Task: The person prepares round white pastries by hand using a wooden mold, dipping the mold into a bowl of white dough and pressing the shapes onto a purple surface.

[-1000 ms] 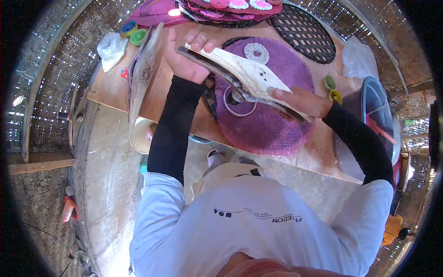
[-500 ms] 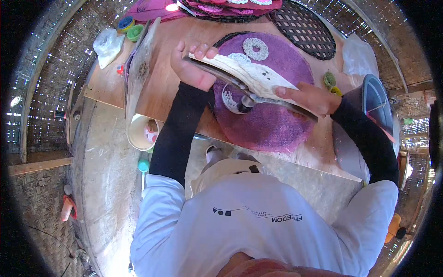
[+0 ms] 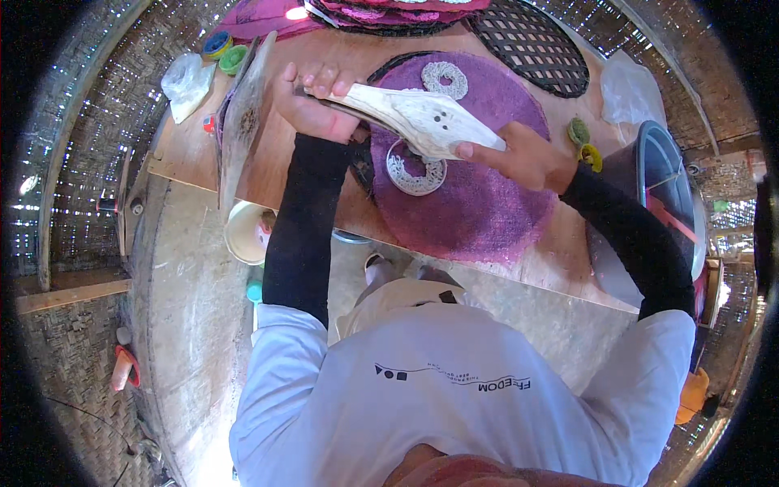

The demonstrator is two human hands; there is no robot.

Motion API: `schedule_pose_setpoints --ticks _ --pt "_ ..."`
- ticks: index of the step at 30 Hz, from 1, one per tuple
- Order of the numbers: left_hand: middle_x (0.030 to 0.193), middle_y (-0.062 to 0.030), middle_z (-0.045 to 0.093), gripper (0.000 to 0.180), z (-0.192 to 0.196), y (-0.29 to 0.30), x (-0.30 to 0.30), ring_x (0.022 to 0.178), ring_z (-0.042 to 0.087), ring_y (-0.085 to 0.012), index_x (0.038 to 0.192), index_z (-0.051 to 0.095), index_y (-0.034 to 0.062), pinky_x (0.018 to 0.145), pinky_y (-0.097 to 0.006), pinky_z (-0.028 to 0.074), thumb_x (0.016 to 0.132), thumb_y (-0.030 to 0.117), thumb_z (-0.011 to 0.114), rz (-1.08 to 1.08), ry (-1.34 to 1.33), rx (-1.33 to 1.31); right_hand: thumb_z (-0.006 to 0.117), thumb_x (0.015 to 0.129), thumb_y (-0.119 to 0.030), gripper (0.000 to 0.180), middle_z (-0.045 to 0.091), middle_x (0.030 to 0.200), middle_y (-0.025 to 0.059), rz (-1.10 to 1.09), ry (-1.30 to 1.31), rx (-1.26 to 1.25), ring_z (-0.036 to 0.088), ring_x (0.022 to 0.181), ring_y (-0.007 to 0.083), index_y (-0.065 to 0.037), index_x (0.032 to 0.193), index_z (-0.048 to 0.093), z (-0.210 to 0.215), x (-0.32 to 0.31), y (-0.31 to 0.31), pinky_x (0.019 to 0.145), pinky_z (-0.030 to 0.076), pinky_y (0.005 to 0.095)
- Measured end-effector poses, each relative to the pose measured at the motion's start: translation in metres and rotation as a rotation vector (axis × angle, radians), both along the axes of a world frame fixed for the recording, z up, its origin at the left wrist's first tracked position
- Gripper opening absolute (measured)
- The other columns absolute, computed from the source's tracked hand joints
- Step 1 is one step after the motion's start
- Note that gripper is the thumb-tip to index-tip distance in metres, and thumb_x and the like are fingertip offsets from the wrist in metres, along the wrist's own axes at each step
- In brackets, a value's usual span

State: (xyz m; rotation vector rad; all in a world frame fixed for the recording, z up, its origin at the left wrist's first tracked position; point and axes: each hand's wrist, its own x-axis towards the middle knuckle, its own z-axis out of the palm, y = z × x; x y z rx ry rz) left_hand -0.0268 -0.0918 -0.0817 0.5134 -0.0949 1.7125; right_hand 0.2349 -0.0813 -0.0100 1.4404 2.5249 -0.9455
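Note:
Both hands grip a pale, worn board (image 3: 434, 120) with several small dark holes, held tilted above a round purple woven mat (image 3: 479, 219). My left hand (image 3: 316, 105) is closed around its far left end. My right hand (image 3: 527, 156) holds the near right end, thumb on top. The board's underside is hidden. On the mat lie two white lacy rings: one ring (image 3: 445, 79) beyond the board, the other ring (image 3: 416, 183) on the near side, partly covered by the board.
A black lattice round (image 3: 535, 49) and stacked pink mats (image 3: 389, 16) lie at the back. A grey bucket (image 3: 669, 162) stands right, near a clear plastic bag (image 3: 631, 91). On the left are a pale flat piece on edge (image 3: 243, 122) and small green pots (image 3: 233, 58).
The board has moved left and toward me slightly and turned, so more of its pale face shows. The dark stem-like part seen under it earlier is now hidden.

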Motion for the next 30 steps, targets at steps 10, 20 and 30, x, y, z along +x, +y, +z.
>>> schedule_pose_setpoints --ticks 10,20,30 --pt "0.054 0.0052 0.041 0.030 0.000 -0.008 -0.017 0.060 0.045 -0.0132 0.065 0.049 0.0162 0.078 -0.039 0.036 0.084 0.037 0.037 -0.090 0.003 0.200 0.047 0.069 -0.071 0.078 0.047 0.047 0.0102 0.038 0.023 -0.015 0.050 0.046 0.0179 0.006 0.063 0.061 0.002 -0.013 -0.006 0.047 0.039 0.0391" --pt "0.109 -0.0080 0.054 0.044 -0.017 -0.024 -0.035 0.097 0.049 -0.0238 0.111 0.049 0.0101 0.081 -0.042 0.038 0.086 0.044 0.037 -0.095 0.175 -0.259 0.053 0.072 -0.062 0.070 0.050 0.051 0.0101 -0.007 0.179 -0.023 0.051 0.050 0.0166 0.007 0.075 0.061 0.021 0.008 -0.009 0.049 0.040 0.0364" --pt "0.112 -0.0137 0.052 0.060 0.041 -0.060 0.047 0.106 0.047 -0.0250 0.116 0.045 0.0047 0.093 -0.035 0.034 0.069 0.036 0.066 0.480 1.868 0.114 0.056 0.074 -0.057 0.062 0.053 0.054 0.0124 0.025 0.230 -0.134 0.053 0.050 0.0192 0.003 0.088 0.062 0.044 0.008 -0.021 0.049 0.041 0.0354"
